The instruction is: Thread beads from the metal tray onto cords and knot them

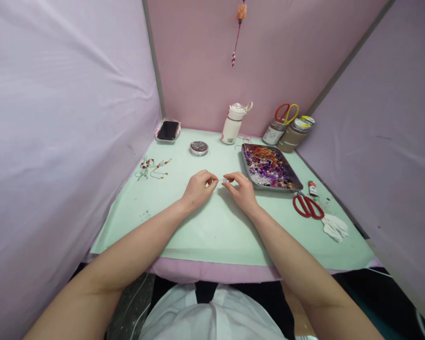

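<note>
Above the middle of the green tabletop, my left hand [199, 186] and my right hand [241, 190] face each other, fingertips a small gap apart. My left thumb and finger are closed in a pinch on what looks like a thin pale cord [219, 180], which spans the gap. Between the fingertips of my right hand sit small clear beads [225, 180]; how many is too small to tell. A dark metal tray [276, 189] of purple, clear and orange beads with tangled cords lies just right of my right hand.
Beaded strings [152, 165] lie at the left, near a round tin [199, 148] and a phone [168, 131] in a dish. A white bottle [231, 127] and jars [292, 137] stand behind. Red-handled scissors [308, 207], a small tube [312, 188] and a white glove [335, 227] lie right.
</note>
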`<act>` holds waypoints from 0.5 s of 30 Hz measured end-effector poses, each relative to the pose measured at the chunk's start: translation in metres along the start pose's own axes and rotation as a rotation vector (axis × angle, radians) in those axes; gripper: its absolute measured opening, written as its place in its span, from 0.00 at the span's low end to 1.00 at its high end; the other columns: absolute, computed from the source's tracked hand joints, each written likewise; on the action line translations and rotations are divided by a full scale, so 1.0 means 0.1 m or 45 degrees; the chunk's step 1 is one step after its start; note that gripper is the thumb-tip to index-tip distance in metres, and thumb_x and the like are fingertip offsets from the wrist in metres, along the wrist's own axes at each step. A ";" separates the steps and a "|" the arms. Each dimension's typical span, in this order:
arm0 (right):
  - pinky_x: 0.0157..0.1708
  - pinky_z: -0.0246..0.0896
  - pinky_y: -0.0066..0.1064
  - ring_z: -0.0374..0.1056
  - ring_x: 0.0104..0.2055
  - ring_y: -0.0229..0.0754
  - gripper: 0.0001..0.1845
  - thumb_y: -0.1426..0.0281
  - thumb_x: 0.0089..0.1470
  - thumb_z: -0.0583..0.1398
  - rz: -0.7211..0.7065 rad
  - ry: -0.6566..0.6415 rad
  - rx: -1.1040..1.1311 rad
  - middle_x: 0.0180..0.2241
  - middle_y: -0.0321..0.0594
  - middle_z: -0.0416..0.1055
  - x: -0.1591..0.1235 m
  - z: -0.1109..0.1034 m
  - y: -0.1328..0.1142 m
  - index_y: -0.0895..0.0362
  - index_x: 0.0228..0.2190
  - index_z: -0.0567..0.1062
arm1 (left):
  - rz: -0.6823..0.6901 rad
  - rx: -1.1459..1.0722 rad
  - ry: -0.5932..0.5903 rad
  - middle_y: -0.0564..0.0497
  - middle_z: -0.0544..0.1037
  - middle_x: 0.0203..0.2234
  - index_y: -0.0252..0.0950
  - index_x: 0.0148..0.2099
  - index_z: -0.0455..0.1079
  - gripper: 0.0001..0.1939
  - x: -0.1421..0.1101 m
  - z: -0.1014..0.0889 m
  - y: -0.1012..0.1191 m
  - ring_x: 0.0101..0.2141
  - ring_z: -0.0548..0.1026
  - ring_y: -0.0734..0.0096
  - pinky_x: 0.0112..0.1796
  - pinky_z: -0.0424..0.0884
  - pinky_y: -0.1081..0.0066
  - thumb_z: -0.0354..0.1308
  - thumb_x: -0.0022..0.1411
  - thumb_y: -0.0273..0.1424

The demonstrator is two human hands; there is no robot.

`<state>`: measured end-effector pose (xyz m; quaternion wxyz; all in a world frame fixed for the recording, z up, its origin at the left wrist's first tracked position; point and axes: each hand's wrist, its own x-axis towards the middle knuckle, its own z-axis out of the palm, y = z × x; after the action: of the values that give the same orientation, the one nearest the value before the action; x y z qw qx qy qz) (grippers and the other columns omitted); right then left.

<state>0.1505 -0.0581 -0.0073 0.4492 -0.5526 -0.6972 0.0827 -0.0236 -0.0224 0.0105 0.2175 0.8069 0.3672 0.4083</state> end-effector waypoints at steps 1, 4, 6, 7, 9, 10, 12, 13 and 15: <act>0.44 0.60 0.38 0.69 0.37 0.44 0.07 0.67 0.54 0.60 -0.001 0.003 -0.001 0.34 0.40 0.74 0.00 0.00 0.00 0.53 0.37 0.75 | 0.002 -0.002 0.000 0.53 0.72 0.24 0.36 0.31 0.73 0.06 0.00 0.00 0.00 0.27 0.68 0.73 0.33 0.65 0.72 0.55 0.58 0.27; 0.44 0.59 0.37 0.69 0.37 0.43 0.07 0.67 0.54 0.60 -0.005 0.009 -0.006 0.34 0.39 0.74 0.00 -0.01 -0.01 0.53 0.36 0.75 | 0.003 -0.006 -0.006 0.53 0.71 0.23 0.36 0.30 0.73 0.06 0.00 0.00 0.00 0.27 0.68 0.73 0.33 0.65 0.72 0.55 0.58 0.27; 0.44 0.59 0.37 0.69 0.37 0.43 0.07 0.67 0.54 0.60 -0.010 0.010 -0.008 0.34 0.39 0.74 0.00 -0.01 -0.02 0.54 0.36 0.75 | 0.003 -0.008 -0.006 0.53 0.71 0.23 0.36 0.30 0.73 0.06 0.00 -0.01 0.01 0.27 0.68 0.73 0.33 0.65 0.72 0.55 0.58 0.27; 0.44 0.59 0.37 0.69 0.37 0.43 0.07 0.67 0.54 0.60 -0.012 0.009 -0.009 0.34 0.39 0.74 0.00 -0.01 -0.02 0.54 0.36 0.74 | 0.003 -0.008 -0.004 0.53 0.72 0.23 0.36 0.30 0.73 0.06 0.00 -0.01 0.02 0.27 0.68 0.73 0.33 0.65 0.72 0.55 0.58 0.27; 0.44 0.59 0.37 0.69 0.37 0.43 0.07 0.67 0.54 0.60 -0.017 0.005 -0.015 0.34 0.39 0.74 0.00 -0.01 -0.02 0.54 0.36 0.74 | 0.004 -0.007 -0.004 0.53 0.72 0.23 0.36 0.31 0.73 0.06 0.00 -0.01 0.02 0.27 0.68 0.74 0.33 0.65 0.72 0.55 0.58 0.26; 0.44 0.59 0.37 0.69 0.37 0.43 0.07 0.68 0.54 0.60 -0.019 0.002 -0.020 0.34 0.39 0.74 0.00 -0.02 -0.03 0.54 0.36 0.74 | 0.002 -0.003 -0.005 0.53 0.72 0.23 0.36 0.30 0.73 0.06 0.00 -0.01 0.03 0.27 0.68 0.73 0.33 0.65 0.72 0.55 0.58 0.26; 0.44 0.58 0.37 0.69 0.37 0.43 0.06 0.68 0.54 0.60 -0.025 -0.003 -0.032 0.34 0.39 0.74 0.00 -0.02 -0.03 0.54 0.36 0.74 | -0.002 0.012 -0.011 0.53 0.72 0.23 0.36 0.30 0.73 0.06 0.00 -0.01 0.03 0.27 0.68 0.73 0.33 0.65 0.72 0.55 0.58 0.27; 0.44 0.58 0.37 0.69 0.37 0.43 0.06 0.68 0.54 0.60 -0.027 -0.005 -0.038 0.34 0.39 0.74 0.00 -0.02 -0.03 0.54 0.36 0.74 | -0.004 0.021 -0.012 0.53 0.72 0.24 0.36 0.30 0.73 0.06 0.00 -0.01 0.02 0.27 0.68 0.73 0.33 0.65 0.72 0.55 0.58 0.27; 0.44 0.58 0.37 0.69 0.37 0.43 0.06 0.68 0.54 0.60 -0.034 -0.009 -0.048 0.34 0.39 0.74 0.00 -0.01 -0.03 0.54 0.36 0.74 | -0.003 0.035 -0.013 0.53 0.72 0.24 0.36 0.31 0.73 0.06 0.00 0.00 0.02 0.27 0.68 0.73 0.33 0.65 0.72 0.55 0.58 0.27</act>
<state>0.1496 -0.0599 -0.0051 0.4373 -0.5514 -0.7074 0.0656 -0.0232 -0.0235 0.0119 0.2087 0.8115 0.3726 0.3988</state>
